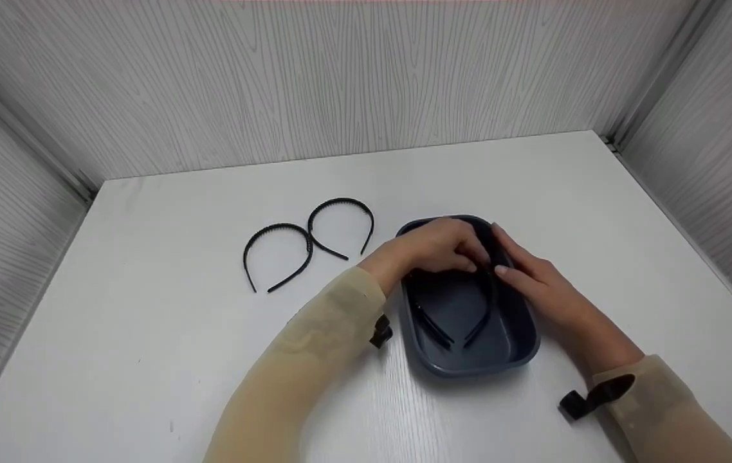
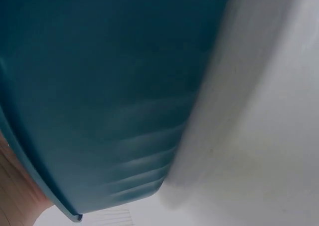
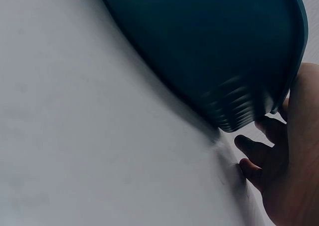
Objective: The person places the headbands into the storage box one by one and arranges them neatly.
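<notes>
A dark blue plastic basin stands on the table, with at least one black headband inside it, tips toward the near end. Reaching over the left rim, my left hand is inside the basin's far part, its curled fingers pinching the headband's arc; the fingertips are partly hidden. My right hand rests at the right rim with thumb and forefinger fairly straight against it. In the right wrist view the other fingers hang loosely spread outside the basin wall. The left wrist view shows mostly the basin's outer side.
Left of the basin, two black toothed headbands lie on the white table, the nearer one touching the farther one. Grey wood-grain panels border the table at the back and both sides.
</notes>
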